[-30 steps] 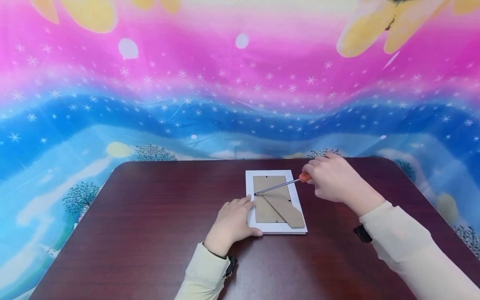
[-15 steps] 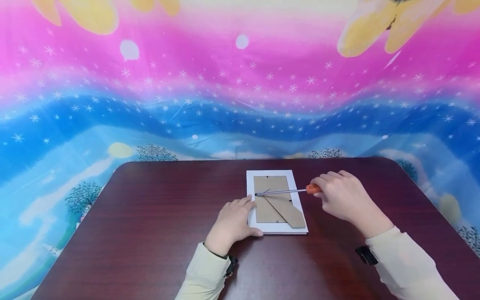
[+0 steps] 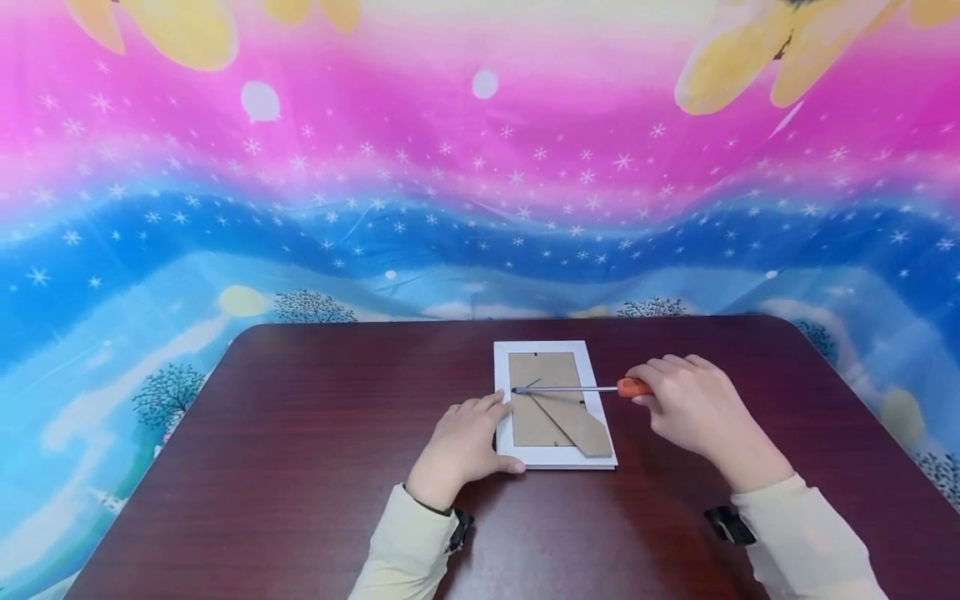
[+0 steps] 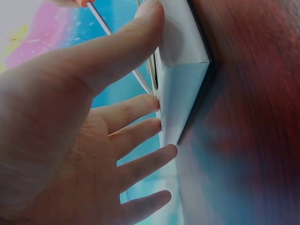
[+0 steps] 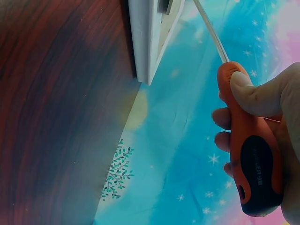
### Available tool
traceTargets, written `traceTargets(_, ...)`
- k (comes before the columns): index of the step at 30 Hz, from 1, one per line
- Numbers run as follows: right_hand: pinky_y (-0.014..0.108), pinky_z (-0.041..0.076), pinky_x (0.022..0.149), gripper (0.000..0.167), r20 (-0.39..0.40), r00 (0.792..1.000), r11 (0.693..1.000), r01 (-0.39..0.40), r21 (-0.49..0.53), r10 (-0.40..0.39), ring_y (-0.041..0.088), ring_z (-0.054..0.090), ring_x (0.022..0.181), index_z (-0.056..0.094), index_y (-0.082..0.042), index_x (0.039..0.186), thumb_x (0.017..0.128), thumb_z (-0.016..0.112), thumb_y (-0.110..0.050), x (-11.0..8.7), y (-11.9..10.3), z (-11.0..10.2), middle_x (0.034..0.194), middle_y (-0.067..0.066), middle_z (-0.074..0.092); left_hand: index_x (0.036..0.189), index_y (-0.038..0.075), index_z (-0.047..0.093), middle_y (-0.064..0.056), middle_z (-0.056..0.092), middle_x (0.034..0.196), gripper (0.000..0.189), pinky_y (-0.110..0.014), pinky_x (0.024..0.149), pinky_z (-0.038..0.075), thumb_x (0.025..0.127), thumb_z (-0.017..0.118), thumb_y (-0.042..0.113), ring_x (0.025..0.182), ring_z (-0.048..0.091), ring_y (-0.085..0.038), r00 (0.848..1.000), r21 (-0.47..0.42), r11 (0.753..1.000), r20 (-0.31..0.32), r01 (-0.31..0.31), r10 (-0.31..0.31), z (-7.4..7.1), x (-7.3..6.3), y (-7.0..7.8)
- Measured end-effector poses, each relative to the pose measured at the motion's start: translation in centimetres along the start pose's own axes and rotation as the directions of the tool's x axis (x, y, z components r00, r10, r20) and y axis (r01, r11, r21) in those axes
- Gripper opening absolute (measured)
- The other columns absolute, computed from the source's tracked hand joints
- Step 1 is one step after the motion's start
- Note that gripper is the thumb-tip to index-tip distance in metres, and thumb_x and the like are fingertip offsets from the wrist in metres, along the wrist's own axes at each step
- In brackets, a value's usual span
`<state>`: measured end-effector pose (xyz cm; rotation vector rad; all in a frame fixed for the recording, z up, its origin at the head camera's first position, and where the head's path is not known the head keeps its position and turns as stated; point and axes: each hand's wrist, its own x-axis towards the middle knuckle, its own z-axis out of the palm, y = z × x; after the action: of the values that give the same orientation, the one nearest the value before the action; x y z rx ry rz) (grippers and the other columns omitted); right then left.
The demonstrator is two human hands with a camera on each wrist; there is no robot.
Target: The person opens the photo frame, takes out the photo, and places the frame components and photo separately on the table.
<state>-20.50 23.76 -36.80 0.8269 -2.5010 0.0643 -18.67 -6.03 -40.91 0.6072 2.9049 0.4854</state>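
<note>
A white picture frame (image 3: 502, 367) lies face down on the table, its brown backboard (image 3: 536, 425) and angled stand (image 3: 588, 433) showing. My right hand (image 3: 693, 408) grips the orange and black handle of a screwdriver (image 5: 251, 140). The metal shaft crosses the backboard nearly level, and its tip meets a small dark tab at the backboard's left edge. My left hand (image 3: 461, 442) rests against the frame's left side and near corner. In the left wrist view its thumb lies on the frame and the fingers are spread, fairly straight, with some fingertips at the edge.
The dark red-brown wooden table (image 3: 300, 433) extends around the frame on every side. Behind it hangs a pink and blue cloth (image 3: 420, 183) with printed snowflakes and trees. Each wrist carries a black strap.
My right hand has moved down and slightly right, bringing the screwdriver's handle lower so the shaft lies flatter. Its tip stays at the backboard's left edge. The left hand keeps its place.
</note>
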Motion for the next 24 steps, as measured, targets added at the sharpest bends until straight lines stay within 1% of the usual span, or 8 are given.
traceTargets(6, 0.045, 0.051, 0.067, 0.026, 0.009, 0.998, 0.998, -0.055, 0.015, 0.055, 0.025, 0.062, 0.072, 0.073, -0.009, 0.093, 0.07, 0.084, -0.007, -0.6, 0.3, -0.2, 0.079, 0.004, 0.068, 0.143, 0.011, 0.054, -0.006, 0.044, 0.152, 0.083, -0.049, 0.111, 0.034, 0.076, 0.083, 0.05, 0.137, 0.042, -0.03, 1.0, -0.021, 1.0, 0.011, 0.002, -0.002, -0.3, -0.2, -0.2)
traceTargets(12, 0.046, 0.051, 0.065, 0.028, 0.012, 0.994, 0.993, -0.113, 0.017, 0.113, 0.026, 0.06, 0.068, 0.073, -0.009, 0.095, 0.07, 0.084, -0.009, -1.1, 0.9, -0.5, 0.078, 0.005, 0.067, 0.143, 0.011, 0.053, -0.007, 0.043, 0.153, 0.083, -0.049, 0.111, 0.034, 0.076, 0.084, 0.047, 0.137, 0.042, -0.03, 1.0, -0.034, 0.999, 0.014, -0.021, 0.022, -0.4, -0.1, -0.6)
traceTargets(18, 0.046, 0.052, 0.063, 0.029, 0.03, 0.988, 0.988, -0.153, 0.01, 0.153, 0.026, 0.058, 0.065, 0.073, -0.007, 0.098, 0.071, 0.083, -0.008, -1.3, 1.4, -0.8, 0.078, 0.007, 0.066, 0.145, 0.01, 0.05, -0.007, 0.041, 0.154, 0.092, -0.048, 0.111, 0.034, 0.068, 0.092, 0.037, 0.138, 0.041, -0.031, 0.997, -0.021, 0.997, 0.019, -0.07, 0.07, -0.5, 0.0, -1.1)
traceTargets(21, 0.046, 0.052, 0.063, 0.029, 0.028, 0.987, 0.987, -0.159, 0.008, 0.158, 0.027, 0.06, 0.065, 0.074, -0.007, 0.098, 0.071, 0.083, -0.01, -1.4, 1.5, -0.8, 0.078, 0.008, 0.067, 0.145, 0.011, 0.051, -0.006, 0.042, 0.154, 0.093, -0.048, 0.111, 0.034, 0.065, 0.094, 0.033, 0.138, 0.041, -0.031, 0.997, -0.016, 0.997, 0.014, -0.076, 0.076, -0.4, 0.0, -1.4)
traceTargets(24, 0.046, 0.051, 0.064, 0.028, 0.018, 0.986, 0.986, -0.168, 0.007, 0.168, 0.029, 0.062, 0.067, 0.074, -0.007, 0.099, 0.072, 0.083, -0.011, -1.5, 1.7, -0.9, 0.079, 0.008, 0.068, 0.144, 0.011, 0.052, -0.007, 0.043, 0.153, 0.092, -0.048, 0.11, 0.034, 0.065, 0.094, 0.033, 0.137, 0.042, -0.031, 0.997, -0.022, 0.996, 0.011, -0.081, 0.081, -0.4, 0.0, -1.4)
